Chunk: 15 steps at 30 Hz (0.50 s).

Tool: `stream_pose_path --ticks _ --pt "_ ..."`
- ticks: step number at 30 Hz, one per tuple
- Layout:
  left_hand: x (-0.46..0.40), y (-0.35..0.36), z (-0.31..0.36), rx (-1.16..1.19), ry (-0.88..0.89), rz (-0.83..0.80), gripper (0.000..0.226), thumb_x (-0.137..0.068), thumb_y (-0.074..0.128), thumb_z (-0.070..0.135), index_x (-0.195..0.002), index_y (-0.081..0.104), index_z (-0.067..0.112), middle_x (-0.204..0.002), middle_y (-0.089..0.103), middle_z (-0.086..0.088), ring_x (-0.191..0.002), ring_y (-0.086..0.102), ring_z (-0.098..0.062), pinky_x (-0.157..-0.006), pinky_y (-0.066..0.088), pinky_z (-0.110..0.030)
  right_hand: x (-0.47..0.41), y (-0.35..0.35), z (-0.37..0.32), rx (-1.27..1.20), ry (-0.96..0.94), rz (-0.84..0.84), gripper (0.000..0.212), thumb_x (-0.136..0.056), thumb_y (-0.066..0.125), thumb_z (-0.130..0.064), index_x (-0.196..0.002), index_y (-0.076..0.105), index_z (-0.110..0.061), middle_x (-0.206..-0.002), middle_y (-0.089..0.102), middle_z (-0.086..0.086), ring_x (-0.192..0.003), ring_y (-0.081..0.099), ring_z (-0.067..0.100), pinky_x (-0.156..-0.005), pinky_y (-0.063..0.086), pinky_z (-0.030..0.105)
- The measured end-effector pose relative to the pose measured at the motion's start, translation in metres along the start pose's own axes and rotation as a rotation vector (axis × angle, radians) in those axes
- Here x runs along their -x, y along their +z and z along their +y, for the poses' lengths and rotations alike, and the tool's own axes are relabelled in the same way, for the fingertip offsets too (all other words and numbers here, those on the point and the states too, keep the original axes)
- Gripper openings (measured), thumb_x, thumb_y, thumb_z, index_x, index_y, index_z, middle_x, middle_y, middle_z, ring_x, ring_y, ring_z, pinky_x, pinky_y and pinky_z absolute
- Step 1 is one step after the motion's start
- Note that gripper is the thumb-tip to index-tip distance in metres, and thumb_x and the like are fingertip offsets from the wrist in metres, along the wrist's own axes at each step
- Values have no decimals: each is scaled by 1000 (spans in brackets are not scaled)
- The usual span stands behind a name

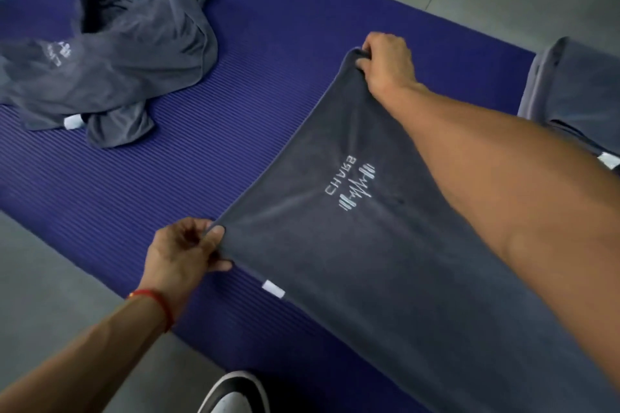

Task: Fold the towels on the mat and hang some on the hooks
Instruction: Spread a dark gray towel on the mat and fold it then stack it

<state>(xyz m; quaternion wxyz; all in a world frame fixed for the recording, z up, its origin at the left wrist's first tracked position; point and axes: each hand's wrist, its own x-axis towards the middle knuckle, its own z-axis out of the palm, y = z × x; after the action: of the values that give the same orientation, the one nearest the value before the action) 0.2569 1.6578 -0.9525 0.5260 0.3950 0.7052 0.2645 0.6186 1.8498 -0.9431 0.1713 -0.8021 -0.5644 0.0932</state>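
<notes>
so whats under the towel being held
The purple mat runs under the towel, showing along its left edge. Whatever else lies beneath is covered. The left hand and right hand pinch its corners.

I see dim, even light, a pale glare at upper left, soft blur throughout, and wide-angle bending at the edges.

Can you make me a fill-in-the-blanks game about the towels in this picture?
1. The mat under the towels is ____.
2. The right hand and the left hand each pinch a ____ of the logo towel.
3. The crumpled towel lies on the mat, touched by ____ hand.
4. The band on the left wrist is ____.

Missing words: purple; corner; neither; red
</notes>
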Motion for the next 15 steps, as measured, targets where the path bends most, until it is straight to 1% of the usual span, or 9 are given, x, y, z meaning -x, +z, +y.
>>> stream_pose_path --ticks 2,3,5,6,9,11,12,13,15 --pt "-22 -14 1 -20 25 96 8 -95 66 8 -90 66 3 -81 72 -14 -58 71 -20 -54 60 -25 -4 12 -9 -95 -21 -28 27 -101 60 -22 -124 61 -10 -130 58 12 -119 57 28 -93 42 34" --pt "-31 -21 2 -46 42 136 7 -95 67 9 -89 67 4 -84 72 -14 -61 72 -20 -57 62 -28 -3 15 -13 -137 -46 -97 34 -101 58 -23 -133 57 -12 -138 54 11 -126 53 26 -100 40 31" --pt "-44 -29 4 -120 42 191 7 -94 70 11 -89 70 7 -85 74 -13 -64 73 -21 -65 64 -36 10 12 -19 -161 -162 -273 54 -102 55 -24 -153 38 -16 -158 34 9 -143 39 22 -113 30 27" --pt "-47 -29 4 -160 40 204 6 -94 70 12 -88 70 9 -84 74 -11 -64 73 -21 -68 64 -38 19 8 -19 -139 -238 -332 59 -102 54 -23 -157 32 -16 -162 27 8 -147 34 22 -115 25 26" --pt "-45 -21 3 -372 109 226 4 -93 71 17 -94 67 16 -91 72 -8 -74 72 -25 -71 63 -40 72 -9 3 -62 -431 -423 52 -101 55 -24 -151 42 -13 -157 36 10 -144 37 25 -117 26 28" --pt "-37 -19 -1 -659 286 274 15 -91 70 23 -103 63 17 -103 65 -9 -93 64 -33 -82 56 -49 131 -26 34 -23 -522 -484 48 -101 53 -28 -146 47 -11 -154 40 12 -142 41 26 -119 28 32" --pt "-30 -18 -4 -816 432 278 21 -92 66 25 -109 61 15 -107 60 -14 -97 57 -38 -83 50 -53 166 -36 54 -1 -559 -482 48 -100 50 -32 -143 50 -12 -151 43 11 -139 44 26 -119 32 36" --pt "-20 -15 -7 -948 613 246 25 -93 60 27 -112 58 11 -107 54 -18 -96 52 -41 -79 45 -54 201 -48 75 24 -585 -461 47 -98 47 -35 -139 53 -13 -146 48 10 -134 50 27 -116 38 40" --pt "9 3 -11 -1036 961 38 30 -89 52 26 -113 57 9 -105 52 -18 -88 51 -40 -71 44 -54 276 -70 118 65 -554 -391 42 -96 46 -38 -128 60 -15 -130 58 6 -116 61 26 -103 49 40"
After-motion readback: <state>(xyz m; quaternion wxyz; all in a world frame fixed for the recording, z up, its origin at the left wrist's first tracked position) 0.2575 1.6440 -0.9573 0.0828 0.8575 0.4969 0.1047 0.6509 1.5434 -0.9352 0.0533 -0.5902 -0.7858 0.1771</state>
